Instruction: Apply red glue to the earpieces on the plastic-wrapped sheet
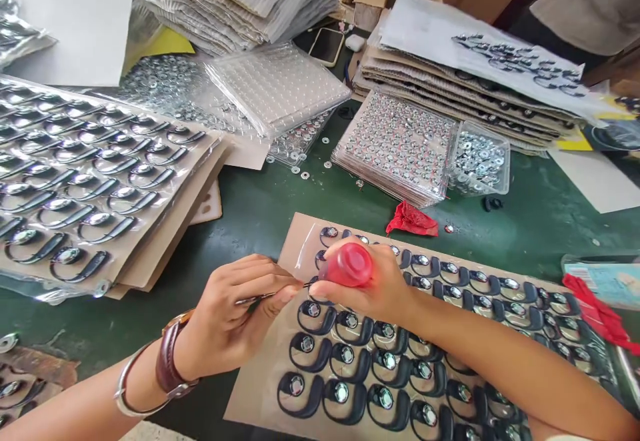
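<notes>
Pinched in my left hand are thin dark metal tweezers, pointing right toward the sheet. My right hand wraps round a red translucent bottle, its round base facing up at me; the lower end is hidden by my fingers. Both hands meet over the upper left part of a brown card sheet. Rows of black curved pieces with round shiny gems lie on that sheet under clear film. The tweezer tips reach close to one black piece beside my right thumb, partly covered.
More carded sheets are stacked at left. Gem trays and a clear box of metal washers stand behind, with a red cloth nearer. A phone, cardboard stacks and loose washers lie around the green table.
</notes>
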The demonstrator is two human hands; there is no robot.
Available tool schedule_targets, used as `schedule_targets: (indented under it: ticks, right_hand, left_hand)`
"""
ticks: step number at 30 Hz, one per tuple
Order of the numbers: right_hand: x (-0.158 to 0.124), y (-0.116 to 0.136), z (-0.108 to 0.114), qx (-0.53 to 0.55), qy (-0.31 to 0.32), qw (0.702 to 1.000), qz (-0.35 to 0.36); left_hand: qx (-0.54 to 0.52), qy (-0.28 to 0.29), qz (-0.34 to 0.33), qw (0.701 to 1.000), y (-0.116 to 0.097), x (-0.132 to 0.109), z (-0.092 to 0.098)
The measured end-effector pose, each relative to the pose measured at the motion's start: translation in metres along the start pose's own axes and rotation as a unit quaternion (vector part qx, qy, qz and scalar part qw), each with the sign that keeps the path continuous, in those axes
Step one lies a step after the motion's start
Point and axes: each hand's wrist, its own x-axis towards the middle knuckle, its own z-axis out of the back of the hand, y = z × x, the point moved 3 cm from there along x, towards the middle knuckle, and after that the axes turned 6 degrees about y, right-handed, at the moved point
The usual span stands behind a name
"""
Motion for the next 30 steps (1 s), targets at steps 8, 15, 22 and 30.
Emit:
schedule_targets:
  ticks: [8, 15, 22, 30]
  right_hand:
    - [-0.008, 0.007, 0.002, 0.06, -0.058, 0.993, -0.082]
    - [-0.031, -0.001, -0.016, 0.203, -0.079, 0.971, -0.099]
    - [-0.036, -0.008, -0.03, 0.168, -0.047, 0.981, -0.081]
    - [-0.031, -0.002, -0.026, 0.11, -0.051, 0.991, -0.051]
  left_hand:
    - [0.059, -0.061, -0.055, 0.995, -0.013, -0.014, -0.002]
    - [0.204, 0.005, -0.191, 0.96, -0.035, -0.05, -0.016]
    - [0.253, 0.014, -0.2, 0.946, -0.04, -0.06, -0.03]
    - [0.299, 0.006, -0.218, 0.929, -0.046, -0.065, -0.035]
